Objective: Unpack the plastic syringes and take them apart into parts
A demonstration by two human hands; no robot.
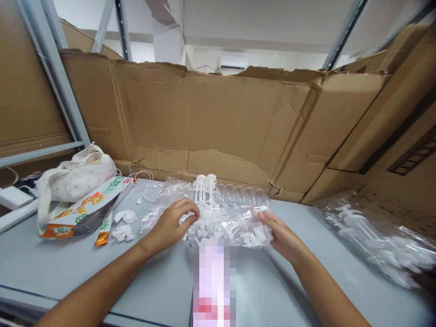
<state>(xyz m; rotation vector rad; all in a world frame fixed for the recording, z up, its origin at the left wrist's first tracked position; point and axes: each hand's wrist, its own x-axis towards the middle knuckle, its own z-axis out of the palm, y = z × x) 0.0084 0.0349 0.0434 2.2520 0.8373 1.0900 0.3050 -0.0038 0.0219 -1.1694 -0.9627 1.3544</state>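
Note:
My right hand (279,234) grips the right side of a clear plastic bag (247,222), which has clear ribbed pieces and white parts inside. Close to a pile of small white plastic parts (204,222), my left hand (175,222) has its thumb and index finger curled together; anything between the tips is too small to make out. Behind the pile lie several white plungers (204,186) with round disc ends. To their right is a row of clear plastic cylinders (238,193). A blurred-out phone-like object (214,281) is in front of the pile.
At left are a white cloth bag (78,172), a printed snack package (91,209), crumpled tissues (124,225) and white earphones (145,184). A clear bag of white parts (378,240) lies at right. Cardboard (211,118) walls the back of the grey table (163,286).

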